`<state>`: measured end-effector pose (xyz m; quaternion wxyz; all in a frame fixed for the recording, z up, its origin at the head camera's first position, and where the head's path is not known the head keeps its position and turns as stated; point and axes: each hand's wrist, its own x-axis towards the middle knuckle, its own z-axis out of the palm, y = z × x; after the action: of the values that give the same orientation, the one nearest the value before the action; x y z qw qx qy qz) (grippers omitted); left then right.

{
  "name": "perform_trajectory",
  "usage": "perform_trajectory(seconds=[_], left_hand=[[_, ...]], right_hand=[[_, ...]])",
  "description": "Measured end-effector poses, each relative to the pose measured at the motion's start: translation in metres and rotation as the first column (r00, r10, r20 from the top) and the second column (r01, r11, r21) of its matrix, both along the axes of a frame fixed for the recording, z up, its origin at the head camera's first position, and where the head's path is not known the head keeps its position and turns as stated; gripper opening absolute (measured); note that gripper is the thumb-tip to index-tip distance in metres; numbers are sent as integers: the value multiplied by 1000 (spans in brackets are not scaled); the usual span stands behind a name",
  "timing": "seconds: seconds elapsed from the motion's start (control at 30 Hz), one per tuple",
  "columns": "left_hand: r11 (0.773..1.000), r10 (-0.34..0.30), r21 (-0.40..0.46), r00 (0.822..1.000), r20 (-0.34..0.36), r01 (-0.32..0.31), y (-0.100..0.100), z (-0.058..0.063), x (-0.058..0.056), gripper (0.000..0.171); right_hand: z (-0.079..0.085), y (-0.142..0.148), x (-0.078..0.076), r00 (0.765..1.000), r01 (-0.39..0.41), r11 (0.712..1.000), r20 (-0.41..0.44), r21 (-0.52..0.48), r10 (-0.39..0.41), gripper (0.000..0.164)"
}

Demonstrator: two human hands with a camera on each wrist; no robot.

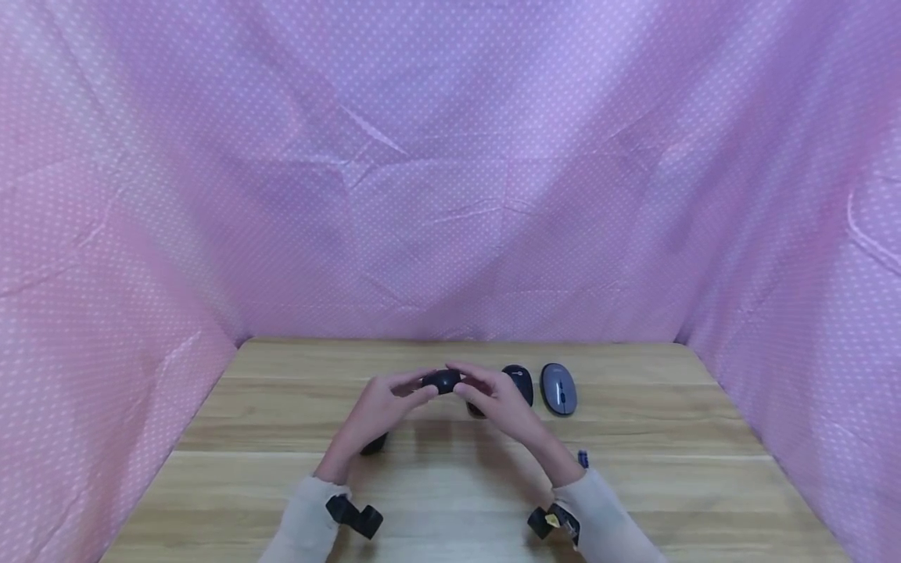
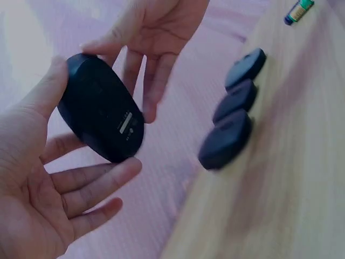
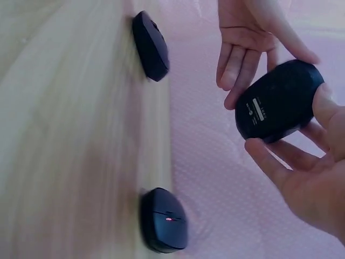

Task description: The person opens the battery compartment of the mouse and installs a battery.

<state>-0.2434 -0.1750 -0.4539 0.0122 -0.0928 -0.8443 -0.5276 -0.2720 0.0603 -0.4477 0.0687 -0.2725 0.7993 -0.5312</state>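
A black computer mouse [image 1: 442, 381] is held above the table between both hands. In the head view my left hand [image 1: 380, 407] pinches its left end, and my right hand [image 1: 503, 403] grips its right end. Both wrist views show the mouse's dark underside [image 2: 99, 110], with a small white label near one end. In the left wrist view the left thumb lies along one edge while fingertips touch the opposite edge. The right wrist view has the right thumb and fingers [image 3: 269, 162] around the mouse's edge.
Beyond the right hand lie a black mouse [image 1: 521, 381] and a grey mouse [image 1: 559, 389]; another dark mouse [image 1: 475, 410] is mostly hidden. One more black mouse [image 1: 375, 445] shows beside the left wrist. A battery [image 2: 299, 11] lies on the wooden table [image 1: 450, 500]. Pink dotted cloth [image 1: 450, 195] surrounds the table.
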Motion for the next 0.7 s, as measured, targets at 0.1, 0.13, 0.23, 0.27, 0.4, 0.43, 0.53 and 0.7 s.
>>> perform_trajectory(seconds=[0.1,0.13,0.23,0.27,0.4,0.43,0.53,0.7], left_hand=[[1000,16,-16,1000,-1,-16,8,9,0,43],[1000,18,-18,1000,-8,-18,11,12,0,42],[1000,21,-9,999,-32,-21,20,18,0,39],[1000,22,1,999,-36,-22,23,20,0,38],[998,20,59,1000,-7,-19,34,21,-5,42],[997,21,77,1000,10,-22,36,20,-7,45],[988,6,155,997,74,-18,39,18,-12,49],[957,-27,290,990,141,-15,40,13,-17,52]], right_hand=[[5,-1,2,999,41,999,-22,-32,-42,43],[7,-2,2,998,64,997,-25,-45,-65,41],[11,-6,3,986,155,986,-45,-61,-158,33],[13,-8,4,979,193,980,-49,-56,-196,30],[12,-10,4,956,291,955,-22,-54,-292,28],[12,-10,3,953,302,952,-5,-60,-302,28],[12,-9,2,951,307,948,44,-82,-304,31],[11,-4,-2,968,248,964,68,-99,-242,34]])
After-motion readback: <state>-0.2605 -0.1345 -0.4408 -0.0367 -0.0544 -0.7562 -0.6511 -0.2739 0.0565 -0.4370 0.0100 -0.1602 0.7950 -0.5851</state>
